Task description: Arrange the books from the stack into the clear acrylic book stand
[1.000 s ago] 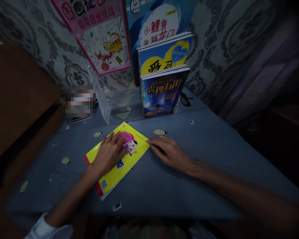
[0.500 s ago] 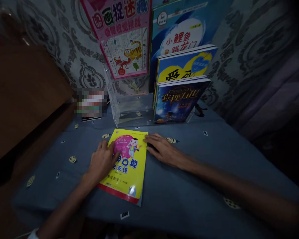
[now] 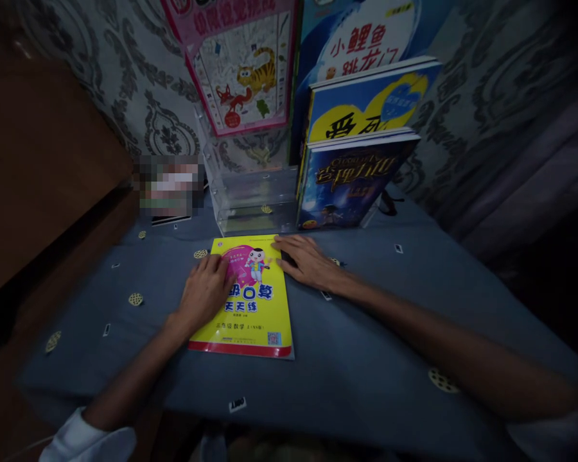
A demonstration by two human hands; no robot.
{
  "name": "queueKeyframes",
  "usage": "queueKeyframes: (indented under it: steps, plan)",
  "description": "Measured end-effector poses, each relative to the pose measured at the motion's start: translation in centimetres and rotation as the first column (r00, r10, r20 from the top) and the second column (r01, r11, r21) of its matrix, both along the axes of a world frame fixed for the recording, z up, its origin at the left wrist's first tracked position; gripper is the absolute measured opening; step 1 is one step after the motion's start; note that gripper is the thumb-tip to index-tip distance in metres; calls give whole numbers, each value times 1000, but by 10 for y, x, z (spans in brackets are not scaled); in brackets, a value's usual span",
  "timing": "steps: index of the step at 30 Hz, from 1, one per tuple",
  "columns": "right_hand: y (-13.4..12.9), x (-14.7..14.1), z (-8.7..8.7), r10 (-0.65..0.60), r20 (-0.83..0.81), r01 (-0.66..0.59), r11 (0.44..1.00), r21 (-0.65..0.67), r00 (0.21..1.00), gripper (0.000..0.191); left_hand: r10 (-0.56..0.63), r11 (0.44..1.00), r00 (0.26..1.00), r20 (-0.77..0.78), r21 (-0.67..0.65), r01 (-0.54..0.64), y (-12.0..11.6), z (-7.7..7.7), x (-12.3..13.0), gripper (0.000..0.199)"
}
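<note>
A yellow workbook (image 3: pixel 257 324) with a red lower edge and a cartoon child on its cover lies on the blue tablecloth, with another cover's edge peeking out under its right side. My left hand (image 3: pixel 206 289) rests flat across its left side, fingers stretched out and covering part of the title. At the upper right corner, my right hand (image 3: pixel 308 262) touches the workbook with extended fingers, the thumb held apart from them. Neither hand is closed around anything.
Behind the workbook stands a clear acrylic book rack (image 3: pixel 257 218). It holds a pink picture book (image 3: pixel 241 77), a dark blue book (image 3: pixel 351 192) and others behind. A blurred-out item (image 3: pixel 171 192) lies at the back left, near a brown wooden panel (image 3: pixel 43 173).
The workbook has turned so its lower edge lies squarer to the front, with its lower right corner moved right. Both hands stay on it. The view has tilted down slightly.
</note>
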State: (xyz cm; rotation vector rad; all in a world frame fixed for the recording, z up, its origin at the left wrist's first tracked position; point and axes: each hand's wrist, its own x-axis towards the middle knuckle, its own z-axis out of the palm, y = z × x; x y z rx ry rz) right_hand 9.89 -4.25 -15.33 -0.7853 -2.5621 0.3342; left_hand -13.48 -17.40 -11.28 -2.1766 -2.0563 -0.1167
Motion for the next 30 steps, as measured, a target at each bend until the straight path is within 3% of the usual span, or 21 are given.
queueKeyframes:
  steps: [5, 8, 11, 16, 23, 30]
  plan:
    - [-3, 1, 2, -25, 14, 25, 999, 27, 1000, 47, -364, 930, 922, 131, 108, 352, -5, -14, 6, 36]
    - [-4, 0, 2, -23, 12, 23, 999, 29, 1000, 47, -527, 849, 832, 174, 59, 526, -23, -6, 20, 36]
    - [-4, 0, 1, -26, 19, 26, 999, 23, 999, 48, -604, 786, 769, 208, -2, 618, -45, 7, 33, 34]
    - [-4, 0, 0, -31, 17, 31, 999, 10, 999, 50, -630, 754, 742, 230, -48, 655, -64, 17, 42, 32]
    - [-13, 4, 3, -25, 103, 26, 1000, -1, 994, 56, -681, 730, 722, 121, 38, 683, -67, 8, 44, 26]
    - [-34, 12, 0, 32, 114, -29, 999, -27, 993, 64, -656, 752, 732, 187, 78, 654, -71, 3, 45, 29]
